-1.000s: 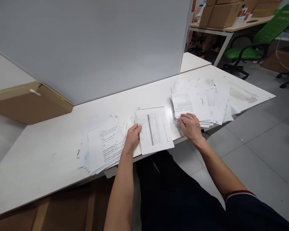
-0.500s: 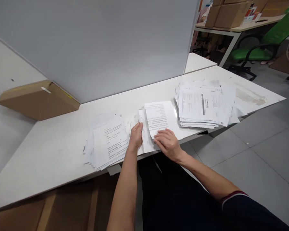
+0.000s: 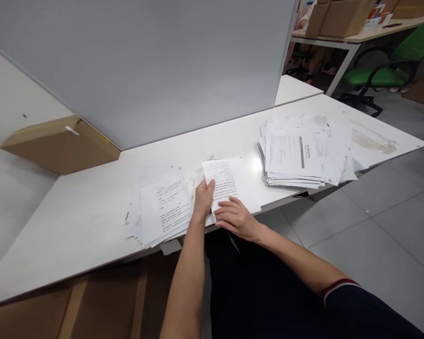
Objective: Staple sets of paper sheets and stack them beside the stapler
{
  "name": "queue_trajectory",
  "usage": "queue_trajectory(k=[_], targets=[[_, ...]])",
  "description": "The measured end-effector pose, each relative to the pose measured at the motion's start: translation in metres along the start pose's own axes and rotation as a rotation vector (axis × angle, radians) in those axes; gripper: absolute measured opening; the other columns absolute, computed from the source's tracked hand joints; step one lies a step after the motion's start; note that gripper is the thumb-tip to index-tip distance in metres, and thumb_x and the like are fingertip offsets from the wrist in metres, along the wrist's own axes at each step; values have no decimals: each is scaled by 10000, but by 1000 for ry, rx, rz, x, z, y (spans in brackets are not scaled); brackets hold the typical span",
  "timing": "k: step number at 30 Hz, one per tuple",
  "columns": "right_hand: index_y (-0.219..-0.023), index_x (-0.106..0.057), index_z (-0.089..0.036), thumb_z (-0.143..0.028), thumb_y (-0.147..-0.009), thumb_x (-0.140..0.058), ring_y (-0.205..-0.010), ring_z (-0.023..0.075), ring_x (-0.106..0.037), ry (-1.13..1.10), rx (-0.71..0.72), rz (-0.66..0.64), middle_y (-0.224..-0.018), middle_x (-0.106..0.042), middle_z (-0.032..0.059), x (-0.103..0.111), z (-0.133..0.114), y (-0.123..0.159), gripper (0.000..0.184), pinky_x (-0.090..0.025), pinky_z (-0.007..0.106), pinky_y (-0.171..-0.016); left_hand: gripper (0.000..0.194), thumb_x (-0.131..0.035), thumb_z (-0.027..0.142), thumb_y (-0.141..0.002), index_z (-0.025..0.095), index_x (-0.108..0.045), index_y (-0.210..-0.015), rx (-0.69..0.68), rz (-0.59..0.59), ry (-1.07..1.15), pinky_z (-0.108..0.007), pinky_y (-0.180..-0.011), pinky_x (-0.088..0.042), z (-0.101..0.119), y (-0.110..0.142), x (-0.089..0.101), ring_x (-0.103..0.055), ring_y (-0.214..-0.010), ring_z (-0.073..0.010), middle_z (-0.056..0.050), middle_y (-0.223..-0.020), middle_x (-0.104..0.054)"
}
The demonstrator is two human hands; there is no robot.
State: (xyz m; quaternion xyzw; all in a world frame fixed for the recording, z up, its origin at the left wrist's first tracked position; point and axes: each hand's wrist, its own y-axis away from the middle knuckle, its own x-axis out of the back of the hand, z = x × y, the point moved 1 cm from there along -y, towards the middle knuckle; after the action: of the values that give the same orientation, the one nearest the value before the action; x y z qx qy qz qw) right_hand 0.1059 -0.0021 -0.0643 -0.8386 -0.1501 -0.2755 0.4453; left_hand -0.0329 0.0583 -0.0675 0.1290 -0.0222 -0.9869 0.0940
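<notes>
My left hand [image 3: 204,197] grips the left edge of some printed sheets of paper [image 3: 226,176], its thumb pressed on top. Over the lower part of the same sheets lies my right hand [image 3: 236,217], its fingers stretched out and touching the paper. The sheets are at the front edge of the white table, folded or overlapping; which of the two, I cannot tell. To their left is a loose, uneven pile of printed papers [image 3: 166,202]. A thicker stack of papers [image 3: 289,153] rests on the right, its edges fanned out.
A grey partition [image 3: 169,70] rises behind the white table [image 3: 88,207]. At the left stands a cardboard box [image 3: 60,148] against the wall. Beyond the table's right end are a green chair [image 3: 378,75] and another desk with cardboard boxes [image 3: 339,19]. A brown stain marks the table's right end.
The raised top sheet has come down leftward, and its left edge now lies under my left thumb. My right hand has moved left and down with it. The view has shifted slightly.
</notes>
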Motion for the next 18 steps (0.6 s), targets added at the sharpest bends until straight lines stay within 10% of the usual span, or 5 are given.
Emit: queue_trajectory(k=[9, 18], targets=[[-1272, -466, -178, -481, -797, -589, -1053, 256, -560, -239, -843, 334, -1260, -531, 162, 67, 59, -23, 577, -472, 444, -873, 360, -672, 412, -742, 168, -649, -1005, -167, -54, 59, -378, -893, -489, 18, 12, -7, -646, -968, -208, -73, -972, -713], [-878, -535, -233, -422, -826, -583, -816, 158, -588, -699, -510, 443, -817, -617, 6, 84, 38, -58, 202, -472, 303, -751, 272, -645, 401, -777, 195, -669, -953, -603, 58, -203, -335, -888, -487, 77, 27, -5, -633, -946, -182, -41, -900, -701]])
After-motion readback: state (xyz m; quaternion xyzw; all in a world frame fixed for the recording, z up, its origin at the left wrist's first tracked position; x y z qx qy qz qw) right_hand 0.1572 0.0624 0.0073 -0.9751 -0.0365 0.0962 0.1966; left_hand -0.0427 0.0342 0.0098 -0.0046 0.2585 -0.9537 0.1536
